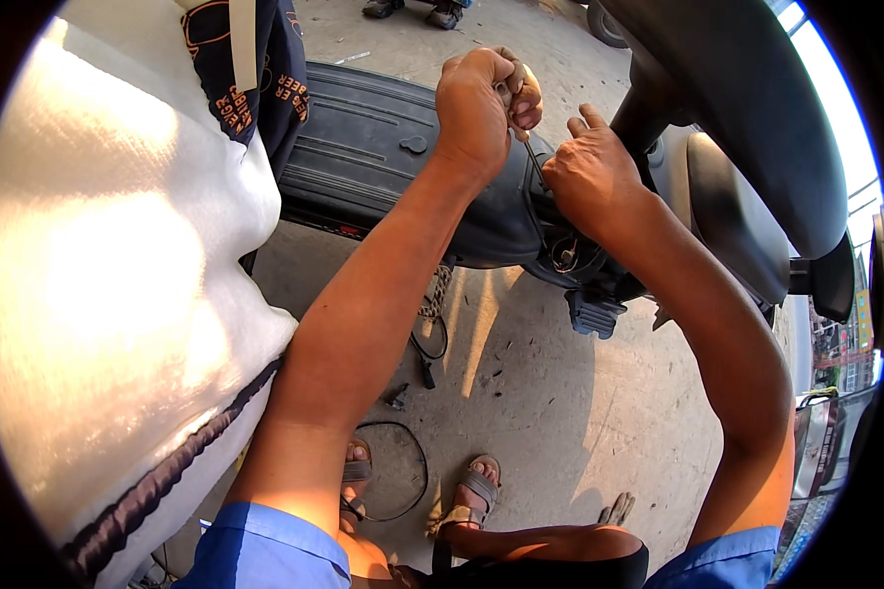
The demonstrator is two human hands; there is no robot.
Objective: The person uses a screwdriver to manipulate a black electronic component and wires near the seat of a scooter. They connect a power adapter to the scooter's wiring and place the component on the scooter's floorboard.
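My left hand [486, 98] is closed around the handle of a screwdriver [532, 160], whose thin shaft slants down to the right. The shaft's tip ends beside my right hand [599, 182], at the black body of a scooter. My right hand is bent over that spot with its back toward me. Two of its fingers stick out a little, while the thumb side presses in by the tip; what it pinches there is hidden. Just below my right hand, an opening in the scooter body shows loose wires [565, 255]. The ribbed black footboard [363, 128] lies left of my left hand.
A padded white cover [128, 245] fills the left side. A big black seat-like part [746, 88] overhangs my right forearm. Below the scooter, a black footpeg [594, 312] sticks out, and a black cable [424, 461] loops over the concrete ground. Another person's shoes [445, 15] show at the top.
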